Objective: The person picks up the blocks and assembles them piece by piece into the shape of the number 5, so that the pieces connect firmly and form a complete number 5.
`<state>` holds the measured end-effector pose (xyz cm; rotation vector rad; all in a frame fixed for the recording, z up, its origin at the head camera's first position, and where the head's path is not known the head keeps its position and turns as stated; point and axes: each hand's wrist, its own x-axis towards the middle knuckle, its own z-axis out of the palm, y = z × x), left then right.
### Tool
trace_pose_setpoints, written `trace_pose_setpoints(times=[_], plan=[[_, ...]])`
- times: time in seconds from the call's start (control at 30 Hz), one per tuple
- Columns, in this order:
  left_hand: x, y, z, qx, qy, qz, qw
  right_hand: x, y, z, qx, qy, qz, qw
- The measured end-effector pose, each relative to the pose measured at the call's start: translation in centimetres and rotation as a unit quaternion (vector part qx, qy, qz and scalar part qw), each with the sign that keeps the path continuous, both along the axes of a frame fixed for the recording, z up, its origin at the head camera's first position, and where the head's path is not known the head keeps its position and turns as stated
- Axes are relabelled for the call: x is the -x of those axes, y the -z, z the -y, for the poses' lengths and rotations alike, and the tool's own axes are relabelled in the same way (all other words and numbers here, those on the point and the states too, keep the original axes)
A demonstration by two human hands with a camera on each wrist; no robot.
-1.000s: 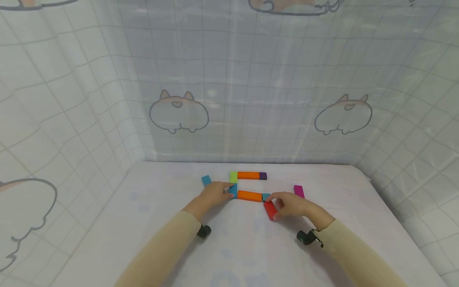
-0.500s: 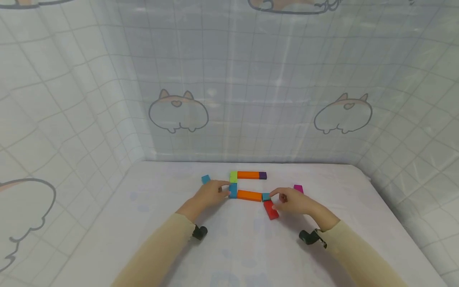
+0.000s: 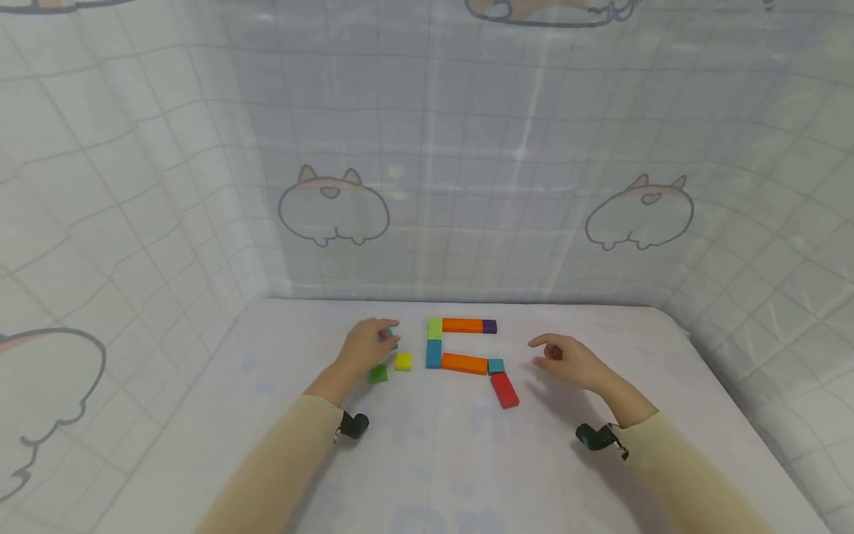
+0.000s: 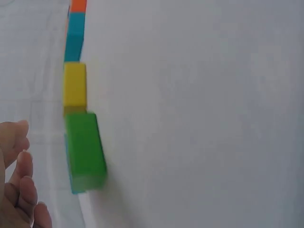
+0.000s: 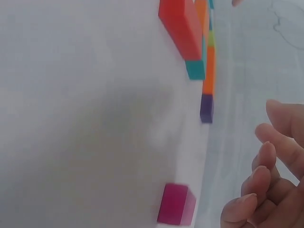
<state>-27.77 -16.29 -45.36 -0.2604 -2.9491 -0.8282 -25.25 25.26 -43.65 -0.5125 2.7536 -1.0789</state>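
My left hand reaches over the left group of blocks, fingers relaxed and bent around nothing in the left wrist view. A blue block shows partly behind its fingertips; whether they touch it I cannot tell. Beside the hand lie a green block and a yellow block. My right hand hovers to the right of the red block, loosely curved and holding nothing. A magenta block lies below that hand in the right wrist view; the hand covers it in the head view.
Mid-table, a lime block, an orange block and a purple block form the upper line. Under the lime one sits a blue block, followed rightward by another orange block and a teal block touching the red one.
My left hand has left the middle blue block and moved left, uncovering the green and yellow blocks. The right hand has let go of the red block and moved up and right.
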Motion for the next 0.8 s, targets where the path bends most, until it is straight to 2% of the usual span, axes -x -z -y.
trace_pose_setpoints(times=[0.17, 0.4, 0.6, 0.8], plan=[[0.5, 0.6, 0.9, 0.001, -0.014, -0.009, 0.9999, 0.6, 0.1, -1.2, 0.004, 0.005, -0.007, 1.0], [1.3, 0.7, 1.4, -0.018, -0.048, 0.034, 0.9981, 1.4, 0.4, -2.6, -0.002, 0.024, 0.016, 0.9996], [1.7, 0.4, 1.8, 0.012, -0.036, 0.062, 0.9974, 2.1, 1.1, -3.7, -0.005, 0.033, 0.044, 0.9985], [2.0, 0.6, 2.6, 0.024, -0.018, 0.076, 0.9967, 2.5, 1.5, -4.7, -0.012, 0.029, 0.073, 0.9968]])
